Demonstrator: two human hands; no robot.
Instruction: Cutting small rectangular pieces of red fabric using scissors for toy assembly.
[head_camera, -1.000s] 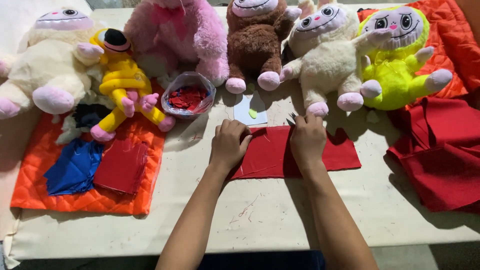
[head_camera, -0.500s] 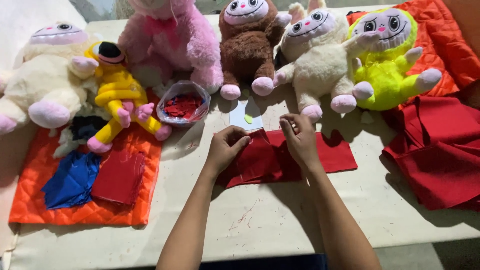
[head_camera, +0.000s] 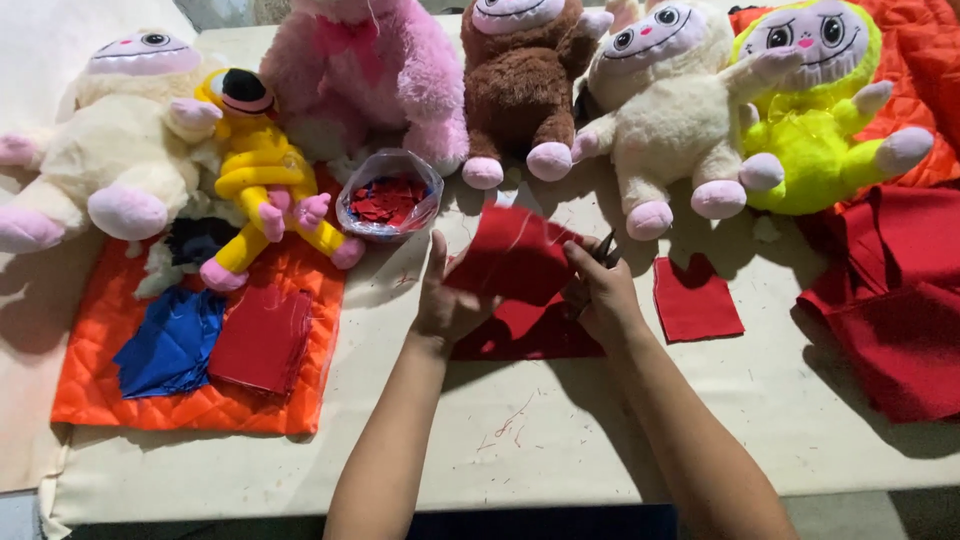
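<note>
My left hand (head_camera: 450, 305) pinches the left edge of a red felt piece (head_camera: 515, 255) and lifts it off the cream table (head_camera: 560, 440). My right hand (head_camera: 605, 300) is closed at the piece's right edge, gripping what look like dark scissors (head_camera: 606, 245). The lower part of the same red felt (head_camera: 520, 338) lies flat beneath both hands. A smaller red felt rectangle (head_camera: 697, 300) lies apart on the table, just right of my right hand.
A row of plush toys lines the back: cream (head_camera: 100, 150), yellow (head_camera: 255, 170), pink (head_camera: 370, 80), brown (head_camera: 515, 90), white (head_camera: 670, 120), lime (head_camera: 810, 110). A clear bowl of red scraps (head_camera: 390, 195) stands nearby. An orange quilted mat (head_camera: 180, 405) holds blue (head_camera: 170, 340) and red (head_camera: 262, 338) fabric. Red cloth (head_camera: 900, 300) is heaped at right.
Both hands went from pressing the red felt flat to lifting its middle part. A small red rectangle now lies separate on the right. The camera has moved closer.
</note>
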